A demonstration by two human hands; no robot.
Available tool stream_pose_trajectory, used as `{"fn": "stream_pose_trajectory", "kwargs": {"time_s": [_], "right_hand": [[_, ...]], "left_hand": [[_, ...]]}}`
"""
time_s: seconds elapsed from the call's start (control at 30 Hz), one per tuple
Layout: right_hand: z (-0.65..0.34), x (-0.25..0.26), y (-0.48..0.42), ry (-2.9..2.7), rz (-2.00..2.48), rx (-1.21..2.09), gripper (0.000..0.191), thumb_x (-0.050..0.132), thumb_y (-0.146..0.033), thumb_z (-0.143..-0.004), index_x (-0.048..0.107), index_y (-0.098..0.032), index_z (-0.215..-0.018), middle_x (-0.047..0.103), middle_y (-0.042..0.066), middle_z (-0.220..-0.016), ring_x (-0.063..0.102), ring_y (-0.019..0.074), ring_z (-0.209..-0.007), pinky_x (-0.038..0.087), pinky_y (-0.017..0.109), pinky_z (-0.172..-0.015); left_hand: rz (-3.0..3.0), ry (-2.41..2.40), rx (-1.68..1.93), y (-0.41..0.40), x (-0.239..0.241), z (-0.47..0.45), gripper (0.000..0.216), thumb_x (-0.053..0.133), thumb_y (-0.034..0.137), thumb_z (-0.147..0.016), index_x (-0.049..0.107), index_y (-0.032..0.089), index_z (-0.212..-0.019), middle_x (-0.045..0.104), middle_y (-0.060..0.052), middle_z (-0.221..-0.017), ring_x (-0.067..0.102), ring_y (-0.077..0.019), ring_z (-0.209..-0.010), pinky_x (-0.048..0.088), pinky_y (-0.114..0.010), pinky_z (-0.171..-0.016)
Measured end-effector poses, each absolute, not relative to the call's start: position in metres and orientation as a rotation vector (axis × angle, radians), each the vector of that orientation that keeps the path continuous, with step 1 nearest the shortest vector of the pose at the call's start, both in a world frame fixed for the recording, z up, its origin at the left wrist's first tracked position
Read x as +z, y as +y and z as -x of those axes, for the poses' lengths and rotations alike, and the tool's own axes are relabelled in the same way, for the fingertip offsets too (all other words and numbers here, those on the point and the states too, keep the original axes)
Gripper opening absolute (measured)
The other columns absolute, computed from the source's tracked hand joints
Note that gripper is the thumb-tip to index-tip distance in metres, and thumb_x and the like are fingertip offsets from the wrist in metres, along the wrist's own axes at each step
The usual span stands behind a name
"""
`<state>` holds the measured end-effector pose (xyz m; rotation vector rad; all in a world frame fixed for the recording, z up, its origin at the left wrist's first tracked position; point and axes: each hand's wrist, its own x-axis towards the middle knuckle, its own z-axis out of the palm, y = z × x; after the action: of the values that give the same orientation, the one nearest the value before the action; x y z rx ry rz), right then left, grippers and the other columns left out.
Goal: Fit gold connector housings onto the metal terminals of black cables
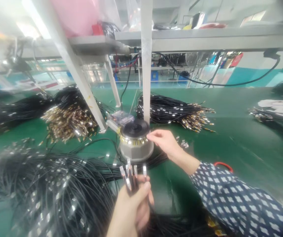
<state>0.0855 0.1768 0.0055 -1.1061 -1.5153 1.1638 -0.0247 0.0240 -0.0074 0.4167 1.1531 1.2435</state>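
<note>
My left hand (131,207) is closed round a small bunch of black cables (131,176), their silver ends pointing up. My right hand (165,141) reaches to the right side of a round grey device (135,143) with a black top. Its fingers are pinched together at the device's rim; what they hold is too small to make out. The device stands on the green table (230,138) at the foot of a white post (146,65).
A big tangle of black cables (45,187) fills the near left. Bundles with gold ends lie at the left (68,121) and behind the device (181,113). More cables and a white cloth (279,107) sit far right. A shelf (181,39) hangs overhead.
</note>
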Motion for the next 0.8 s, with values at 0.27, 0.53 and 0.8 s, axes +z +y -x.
{"fn": "stream_pose_trajectory", "kwargs": {"time_s": [0.27,0.53,0.8], "right_hand": [[-0.087,0.004,0.173,-1.492,1.047,1.111,0.018,0.069,-0.034,-0.076,0.069,-0.016,-0.077,0.067,0.001,-0.075,0.053,0.0101,-0.054,0.045,0.026,-0.055],[-0.079,0.009,0.168,-1.396,1.03,1.218,0.02,0.076,-0.023,-0.067,0.062,-0.015,-0.079,0.066,-0.001,-0.065,0.057,0.0099,-0.051,0.05,0.024,-0.052],[-0.083,0.01,0.16,-1.4,1.013,1.17,0.021,0.073,-0.024,-0.072,0.062,-0.017,-0.087,0.066,0.0,-0.084,0.066,0.0118,-0.066,0.054,0.028,-0.069]], "left_hand": [[-0.407,1.121,1.234,0.024,-0.009,0.027,0.038,0.08,0.037,-0.068,0.06,0.014,-0.091,0.061,0.002,-0.051,0.017,0.0024,-0.031,0.018,-0.012,-0.028],[-0.42,1.14,1.227,0.022,-0.006,0.027,0.038,0.079,0.038,-0.069,0.06,0.015,-0.092,0.06,0.003,-0.052,0.018,0.0019,-0.032,0.017,-0.012,-0.03],[-0.414,1.114,1.212,0.023,-0.008,0.027,0.037,0.079,0.037,-0.069,0.06,0.016,-0.092,0.06,0.003,-0.051,0.017,0.0017,-0.031,0.016,-0.012,-0.029]]}}
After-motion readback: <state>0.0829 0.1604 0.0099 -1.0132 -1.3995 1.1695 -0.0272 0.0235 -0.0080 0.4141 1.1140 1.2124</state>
